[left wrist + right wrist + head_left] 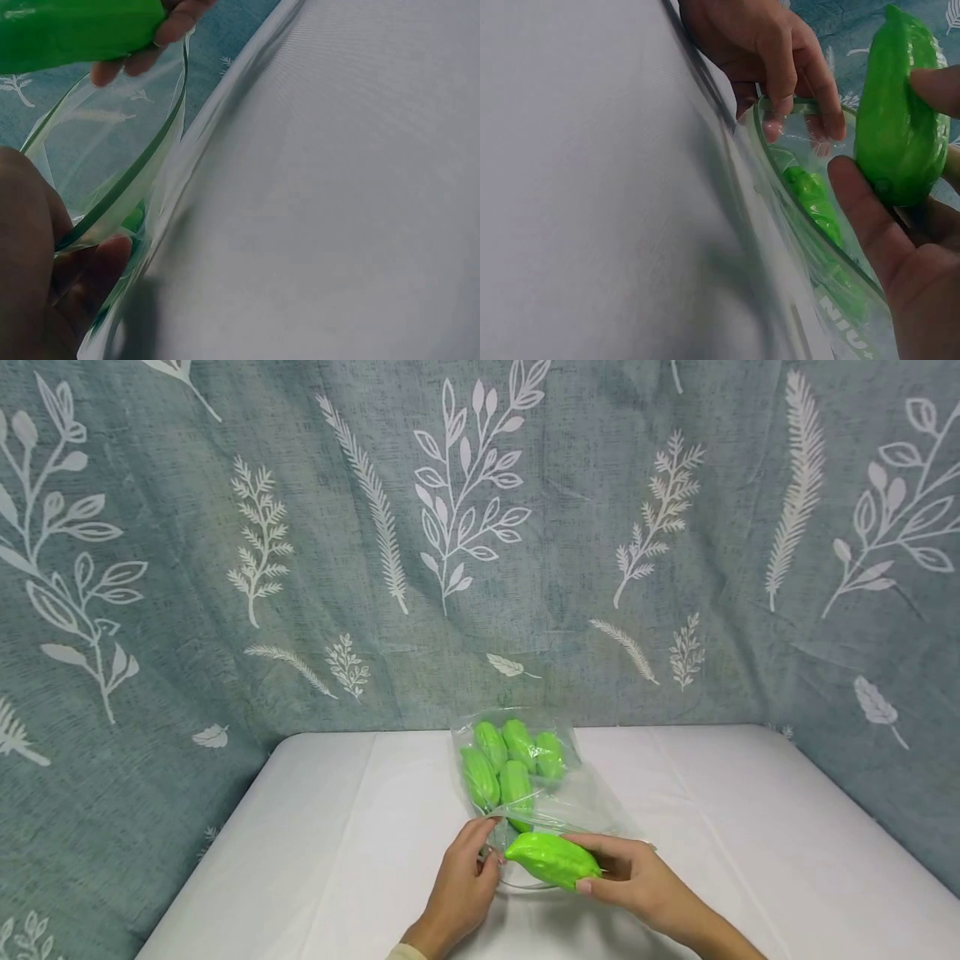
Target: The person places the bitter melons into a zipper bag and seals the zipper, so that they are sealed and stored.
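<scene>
My right hand point(648, 885) grips a bright green, ridged gourd point(551, 858) with a pointed tip, thumb on one side and fingers on the other. It holds the gourd above the mouth of a clear zip bag point(592, 797). At the bag's left edge my left hand point(457, 885) pinches the rim, and the left wrist view shows the green zip strip point(124, 184) bowed apart. Several similar gourds point(517, 785) lie inside the bag, toward its far end. In the right wrist view the held gourd point(900, 120) is apart from the bag's rim.
The bag lies on a table with a white cloth point(337, 835), its far end near the back edge. A grey-green curtain point(555, 568) with white leaf prints hangs behind and along both sides. White lettering point(840, 322) shows on the bag.
</scene>
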Demonstrator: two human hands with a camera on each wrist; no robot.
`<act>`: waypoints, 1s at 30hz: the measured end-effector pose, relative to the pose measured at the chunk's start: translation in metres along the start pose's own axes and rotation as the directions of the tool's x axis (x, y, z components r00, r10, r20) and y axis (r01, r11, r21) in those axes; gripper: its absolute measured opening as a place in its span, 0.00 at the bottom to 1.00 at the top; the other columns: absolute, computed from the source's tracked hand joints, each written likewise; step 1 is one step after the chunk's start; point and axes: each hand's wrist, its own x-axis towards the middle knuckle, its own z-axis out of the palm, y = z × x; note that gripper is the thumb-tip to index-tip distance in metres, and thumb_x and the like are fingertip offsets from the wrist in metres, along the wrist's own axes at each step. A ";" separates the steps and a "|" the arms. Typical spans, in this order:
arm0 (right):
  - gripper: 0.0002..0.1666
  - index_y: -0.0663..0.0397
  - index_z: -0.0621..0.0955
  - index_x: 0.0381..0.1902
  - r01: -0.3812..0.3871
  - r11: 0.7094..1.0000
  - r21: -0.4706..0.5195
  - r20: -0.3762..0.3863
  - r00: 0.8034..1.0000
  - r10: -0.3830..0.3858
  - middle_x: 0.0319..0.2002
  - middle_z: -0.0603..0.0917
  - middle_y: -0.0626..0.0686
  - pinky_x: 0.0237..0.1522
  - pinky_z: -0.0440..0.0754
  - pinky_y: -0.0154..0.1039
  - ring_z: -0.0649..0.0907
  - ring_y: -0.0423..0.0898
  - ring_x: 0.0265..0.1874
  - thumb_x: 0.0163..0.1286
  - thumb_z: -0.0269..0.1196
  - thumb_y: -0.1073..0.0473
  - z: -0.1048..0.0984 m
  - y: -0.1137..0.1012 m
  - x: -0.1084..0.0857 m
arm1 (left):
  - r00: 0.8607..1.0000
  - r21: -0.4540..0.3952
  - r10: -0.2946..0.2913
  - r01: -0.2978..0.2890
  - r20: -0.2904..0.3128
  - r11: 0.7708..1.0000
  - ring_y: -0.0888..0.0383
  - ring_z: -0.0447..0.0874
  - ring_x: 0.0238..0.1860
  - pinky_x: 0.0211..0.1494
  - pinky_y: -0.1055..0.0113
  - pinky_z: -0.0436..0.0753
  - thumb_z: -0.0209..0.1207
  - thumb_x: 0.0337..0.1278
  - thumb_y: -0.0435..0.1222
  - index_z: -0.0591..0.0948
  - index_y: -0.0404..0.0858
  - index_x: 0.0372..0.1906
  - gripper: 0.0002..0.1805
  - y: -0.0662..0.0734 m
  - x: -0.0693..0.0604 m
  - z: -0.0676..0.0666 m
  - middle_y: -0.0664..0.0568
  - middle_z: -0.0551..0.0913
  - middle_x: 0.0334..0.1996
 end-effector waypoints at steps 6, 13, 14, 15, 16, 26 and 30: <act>0.33 0.69 0.71 0.68 -0.028 0.993 -0.118 -0.046 0.999 0.022 0.64 0.73 0.71 0.48 0.84 0.38 0.83 0.44 0.52 0.68 0.66 0.63 0.004 0.004 0.003 | 1.000 0.044 -0.004 0.004 0.003 0.999 0.56 0.76 0.59 0.49 0.68 0.82 0.52 0.65 0.25 0.74 0.37 0.66 0.25 0.002 0.000 0.000 0.52 0.74 0.63; 0.35 0.66 0.73 0.68 -0.093 0.975 -0.200 -0.084 0.993 0.077 0.64 0.74 0.68 0.46 0.85 0.37 0.82 0.44 0.50 0.67 0.69 0.57 0.007 0.004 0.002 | 1.000 0.023 -0.011 0.011 0.027 1.000 0.54 0.76 0.58 0.47 0.70 0.81 0.52 0.67 0.26 0.72 0.37 0.68 0.25 0.003 0.001 0.000 0.52 0.73 0.64; 0.35 0.66 0.73 0.67 -0.094 0.975 -0.203 -0.079 0.994 0.079 0.63 0.74 0.68 0.46 0.85 0.37 0.82 0.43 0.51 0.67 0.69 0.57 0.007 0.004 0.002 | 1.000 0.022 -0.009 0.009 0.026 1.000 0.54 0.76 0.58 0.47 0.70 0.81 0.52 0.68 0.25 0.73 0.37 0.68 0.25 0.002 0.001 0.000 0.52 0.73 0.64; 0.35 0.66 0.73 0.67 -0.094 0.974 -0.208 -0.073 0.994 0.081 0.63 0.74 0.68 0.47 0.85 0.37 0.82 0.43 0.51 0.67 0.69 0.56 0.007 0.005 0.002 | 1.000 0.020 -0.005 0.004 0.024 1.000 0.53 0.77 0.57 0.47 0.70 0.81 0.52 0.68 0.25 0.73 0.37 0.68 0.25 0.002 0.001 0.000 0.51 0.73 0.64; 0.35 0.67 0.73 0.67 -0.092 0.973 -0.214 -0.068 0.995 0.079 0.63 0.75 0.68 0.47 0.84 0.37 0.82 0.42 0.51 0.67 0.69 0.56 0.008 0.005 0.001 | 1.000 0.019 -0.003 0.003 0.023 1.000 0.53 0.77 0.57 0.46 0.70 0.81 0.52 0.68 0.25 0.73 0.37 0.68 0.24 0.002 0.001 0.000 0.50 0.73 0.64; 0.35 0.65 0.75 0.66 -0.150 0.954 -0.258 -0.108 0.986 0.126 0.61 0.77 0.65 0.47 0.83 0.34 0.82 0.44 0.50 0.66 0.70 0.54 0.010 0.012 0.003 | 1.000 0.012 -0.013 0.013 0.022 1.000 0.56 0.76 0.59 0.48 0.70 0.81 0.52 0.66 0.25 0.73 0.40 0.68 0.26 0.003 -0.001 -0.001 0.53 0.73 0.64; 0.33 0.63 0.77 0.63 -0.164 0.934 -0.316 -0.161 0.980 0.118 0.57 0.80 0.61 0.47 0.83 0.34 0.81 0.44 0.48 0.65 0.70 0.51 0.014 0.016 0.005 | 1.000 -0.007 -0.004 0.004 0.016 1.000 0.55 0.78 0.56 0.43 0.71 0.82 0.52 0.64 0.24 0.73 0.40 0.68 0.27 0.002 -0.002 -0.002 0.50 0.74 0.64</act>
